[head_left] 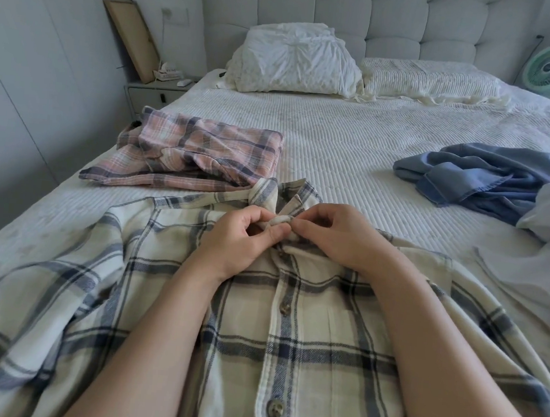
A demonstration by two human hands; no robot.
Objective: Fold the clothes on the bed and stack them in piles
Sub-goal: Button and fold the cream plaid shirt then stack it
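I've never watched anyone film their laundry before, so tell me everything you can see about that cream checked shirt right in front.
The cream plaid shirt lies front-up, spread across the near end of the bed. It looks like soft flannel, crossed by navy and grey stripes, with brown buttons down a fastened placket. Its collar points towards the pillows. The left hand and right hand both pinch the fabric at the collar's opening.

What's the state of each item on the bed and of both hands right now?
cream plaid shirt: spread flat, front up, lower buttons done, collar being worked.
left hand: pinching the collar fabric.
right hand: pinching the same collar fabric.
pink plaid shirt: roughly folded, left side of the bed.
blue garment: crumpled, unfolded, right side.
pillow: propped against the headboard.
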